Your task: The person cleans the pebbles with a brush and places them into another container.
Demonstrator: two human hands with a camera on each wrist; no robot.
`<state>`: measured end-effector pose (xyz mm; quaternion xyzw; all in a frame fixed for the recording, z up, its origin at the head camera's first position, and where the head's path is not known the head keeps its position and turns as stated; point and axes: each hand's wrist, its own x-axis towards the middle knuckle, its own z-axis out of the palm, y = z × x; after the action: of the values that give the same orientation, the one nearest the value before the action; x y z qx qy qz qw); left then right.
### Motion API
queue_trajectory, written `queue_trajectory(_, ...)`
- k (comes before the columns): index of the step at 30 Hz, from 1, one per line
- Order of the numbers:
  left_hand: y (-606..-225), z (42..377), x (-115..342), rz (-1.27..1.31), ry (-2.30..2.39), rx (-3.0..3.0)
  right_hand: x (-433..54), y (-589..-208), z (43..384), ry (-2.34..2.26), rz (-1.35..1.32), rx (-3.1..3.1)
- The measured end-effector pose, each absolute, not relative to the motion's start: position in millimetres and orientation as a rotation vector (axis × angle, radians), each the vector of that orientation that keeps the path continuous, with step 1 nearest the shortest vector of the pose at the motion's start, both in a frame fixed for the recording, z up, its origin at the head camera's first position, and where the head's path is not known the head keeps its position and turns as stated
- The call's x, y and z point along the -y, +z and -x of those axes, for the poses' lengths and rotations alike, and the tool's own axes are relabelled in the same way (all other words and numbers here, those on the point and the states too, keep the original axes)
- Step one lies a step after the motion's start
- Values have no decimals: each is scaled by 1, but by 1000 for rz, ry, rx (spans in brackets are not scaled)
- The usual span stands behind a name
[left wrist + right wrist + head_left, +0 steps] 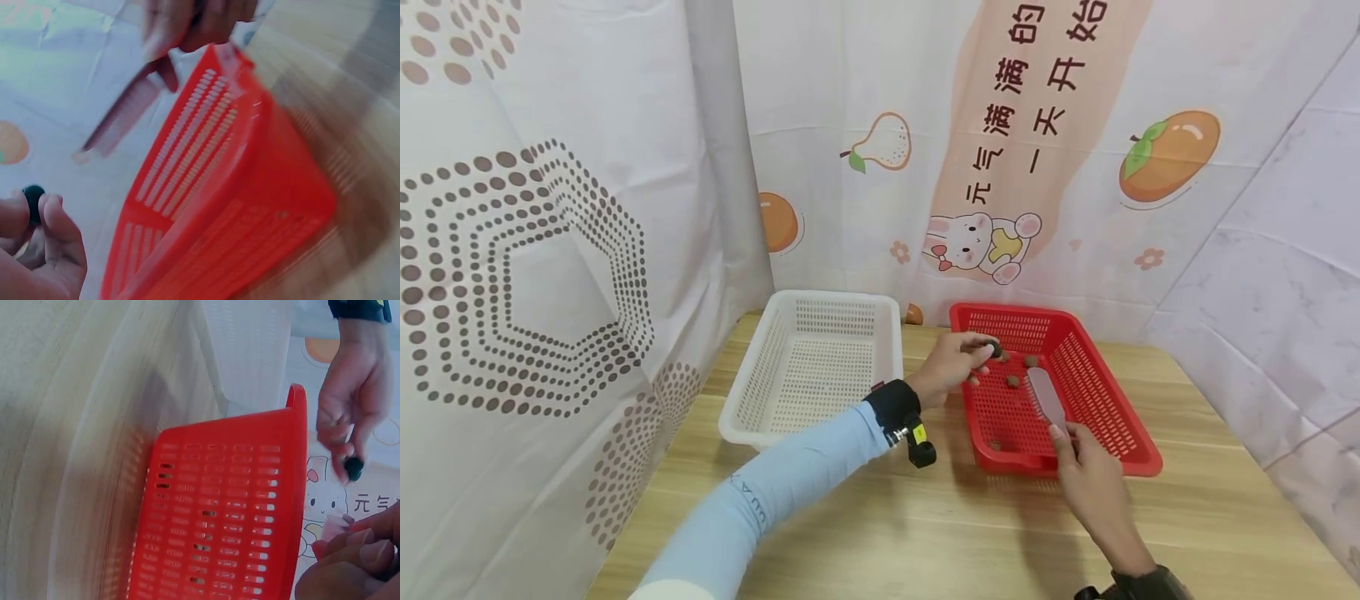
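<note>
We can't make out what the sm. dark-green round thing [995, 348] is, b/c the L hand [951, 367] covers part of it. That grip's nearly closed, thumb + fingers pinching it above the far-L part of the red basket [1115, 393]. The R hand's [1093, 479] grip is curled round a pink comb's [1047, 396] handle, mostly hidden in the fingers; in the R wrist view we get only part of that hand, cut off at the frame edge. The L wrist view's blurry but shows the comb's teeth side-on, plus the basket's outer wall.

Red basket sits by the table's [925, 517] far edge, twd the far-R corner, w/ a few sm. brown lumps [1012, 382] on its floor; too tiny to ID. White basket [835, 297] is at the table's far-L corner, mesh floor visible, its near-R side partly behind the L arm.
</note>
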<state>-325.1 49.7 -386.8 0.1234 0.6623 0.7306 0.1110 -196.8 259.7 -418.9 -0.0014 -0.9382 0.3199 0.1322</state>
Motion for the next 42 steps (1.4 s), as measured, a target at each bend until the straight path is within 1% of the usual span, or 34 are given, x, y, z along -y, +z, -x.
queue_trajectory(5,-372,332,-22,-348,2081,-1960,-266,-419,197,930,33,2757)
queue_trajectory(10,-367,344,14,-325,1963,-2094,-270,-420,199,937,18,2784)
queue_trajectory(21,-374,371,119,-165,1628,-2447,-279,-420,200,919,18,2777)
queue_trajectory(25,-378,376,148,-176,1424,-2639,-280,-419,199,930,38,2800)
queue_trajectory(30,-388,381,168,-293,1057,-2930,-281,-419,200,918,45,2808)
queue_trajectory(34,-398,385,178,-357,817,-3018,-281,-420,200,904,40,2796)
queue_trajectory(42,-415,392,189,-355,762,-2986,-280,-423,198,898,71,2785)
